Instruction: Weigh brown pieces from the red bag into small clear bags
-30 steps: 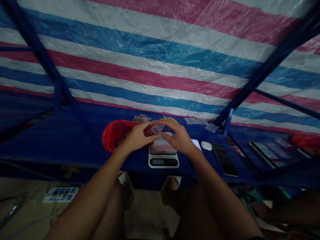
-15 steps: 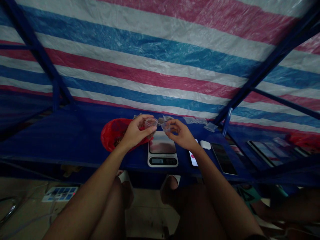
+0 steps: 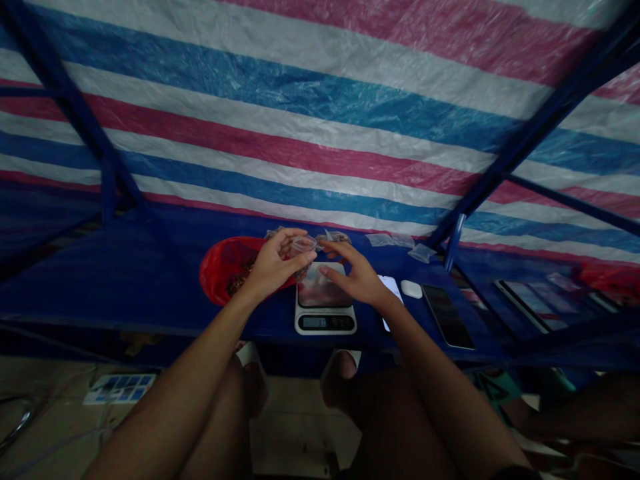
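Observation:
My left hand [image 3: 273, 268] is closed round a clear plastic cup [image 3: 304, 245], whose lower part looks brownish. To its right, my right hand [image 3: 359, 275] has its thumb and fingers apart with nothing visible between them. Its fingertips are near the cup; whether they touch it I cannot tell. Below both hands lies a white kitchen scale [image 3: 325, 310] with a shiny plate and a lit display. A red plastic bag [image 3: 213, 273] holding small brown pieces lies left of the scale, partly hidden by my left hand.
Small clear packets [image 3: 380, 239] lie along the back of the blue table [image 3: 165, 280]. Right of the scale are a lit phone [image 3: 391, 287], a white earbud case [image 3: 411, 289] and a dark phone [image 3: 447, 317]. Blue metal posts [image 3: 463, 207] stand before a striped tarp [image 3: 280, 150].
The small clear cup in my right hand is no longer seen there, and that hand's fingers have spread. My left hand keeps hold of its cup in nearly the same place.

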Available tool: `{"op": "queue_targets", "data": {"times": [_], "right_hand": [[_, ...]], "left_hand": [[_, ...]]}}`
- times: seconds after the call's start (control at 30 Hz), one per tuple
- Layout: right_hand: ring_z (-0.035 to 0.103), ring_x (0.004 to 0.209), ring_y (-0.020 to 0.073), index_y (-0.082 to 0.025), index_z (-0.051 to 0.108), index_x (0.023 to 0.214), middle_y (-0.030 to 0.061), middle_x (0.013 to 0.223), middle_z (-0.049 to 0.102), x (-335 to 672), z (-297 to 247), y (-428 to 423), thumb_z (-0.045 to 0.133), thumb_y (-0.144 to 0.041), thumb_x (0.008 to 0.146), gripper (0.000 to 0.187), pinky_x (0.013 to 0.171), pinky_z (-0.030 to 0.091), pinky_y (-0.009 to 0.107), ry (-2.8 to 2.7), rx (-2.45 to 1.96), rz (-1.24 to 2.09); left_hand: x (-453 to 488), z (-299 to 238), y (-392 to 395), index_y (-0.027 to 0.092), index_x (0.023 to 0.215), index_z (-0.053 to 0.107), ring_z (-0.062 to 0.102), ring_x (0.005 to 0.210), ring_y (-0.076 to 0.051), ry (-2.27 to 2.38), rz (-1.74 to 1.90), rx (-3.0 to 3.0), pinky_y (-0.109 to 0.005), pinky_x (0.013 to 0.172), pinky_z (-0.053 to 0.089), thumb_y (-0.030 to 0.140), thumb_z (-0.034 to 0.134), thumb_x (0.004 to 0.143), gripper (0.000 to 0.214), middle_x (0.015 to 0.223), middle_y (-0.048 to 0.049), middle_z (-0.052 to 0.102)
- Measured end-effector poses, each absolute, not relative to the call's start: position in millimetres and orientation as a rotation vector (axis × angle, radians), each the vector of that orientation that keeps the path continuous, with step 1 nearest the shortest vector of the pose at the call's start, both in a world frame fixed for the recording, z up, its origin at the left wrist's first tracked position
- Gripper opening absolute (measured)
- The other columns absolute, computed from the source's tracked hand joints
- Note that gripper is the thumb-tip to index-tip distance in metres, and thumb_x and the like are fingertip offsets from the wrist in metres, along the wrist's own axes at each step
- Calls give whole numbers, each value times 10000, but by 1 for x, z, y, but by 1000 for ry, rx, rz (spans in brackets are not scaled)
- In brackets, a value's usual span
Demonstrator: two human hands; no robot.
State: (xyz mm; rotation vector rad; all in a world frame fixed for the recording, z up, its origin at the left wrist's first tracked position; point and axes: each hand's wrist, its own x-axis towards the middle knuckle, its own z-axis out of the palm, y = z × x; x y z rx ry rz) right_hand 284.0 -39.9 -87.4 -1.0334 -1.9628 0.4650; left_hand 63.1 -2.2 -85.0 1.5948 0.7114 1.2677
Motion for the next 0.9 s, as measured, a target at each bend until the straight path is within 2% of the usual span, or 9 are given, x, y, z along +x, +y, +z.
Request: {"op": "queue_targets", "data": {"times": [0.1, 0.23, 0.33, 0.5, 0.67, 0.8, 0.9], "right_hand": [[660, 980, 233, -274, 717, 1326, 80, 1124, 739, 272, -69, -47, 686, -374, 985, 356, 874, 538, 397, -1912, -951, 388], [595, 766, 169, -215, 794, 1109, 35, 885, 716, 259, -60, -50, 712, -340, 959, 211, 718, 485, 310, -1917, -978, 353], [563, 701, 143, -190, 802, 1043, 20, 830, 712, 253, -58, -50, 709, -272, 930, 168, 659, 441, 274, -1903, -1051, 357], [557, 673, 131, -183, 783, 859, 14, 786, 712, 247, -49, -51, 661, -233, 930, 150, 653, 423, 260, -1925, -1091, 385], [594, 691, 150, -170, 777, 852, 28, 777, 716, 267, -44, -47, 656, -345, 954, 236, 664, 436, 272, -1775, -1201, 303], [642, 692, 177, -161, 790, 905, 42, 787, 742, 305, -45, -40, 612, -393, 978, 301, 676, 458, 288, -1652, -1368, 174], [686, 786, 213, -167, 809, 972, 81, 887, 776, 329, -50, -33, 590, -371, 991, 300, 750, 477, 311, -1660, -1598, -108]], "left_hand": [[65, -88, -2, 175, 1180, 631, 730, 1090, -268, 765, 1296, 1697, -414, 980, 571, 444, 868, 750, 560, 1167, -120, 758], [65, -89, -2, 182, 1196, 650, 732, 1082, -262, 840, 1353, 1869, -410, 973, 570, 410, 841, 787, 506, 1184, -118, 757], [63, -87, -5, 192, 1224, 660, 726, 1102, -254, 898, 1373, 2037, -400, 976, 565, 369, 806, 829, 457, 1211, -104, 756], [64, -82, -11, 204, 1267, 659, 722, 1117, -241, 940, 1357, 2195, -384, 985, 560, 310, 770, 861, 433, 1239, -82, 752], [59, -77, -15, 191, 1370, 603, 701, 1182, -266, 1021, 1347, 2182, -405, 1040, 541, 434, 858, 800, 670, 1303, -107, 730], [44, -66, -18, 191, 1164, 700, 731, 1023, -234, 1189, 1283, 2158, -356, 932, 557, 454, 656, 962, 335, 1141, -80, 776], [26, -67, -13, 213, 949, 729, 729, 850, -247, 1471, 954, 2195, -359, 804, 541, 445, 524, 1011, 316, 932, -58, 789]]}}
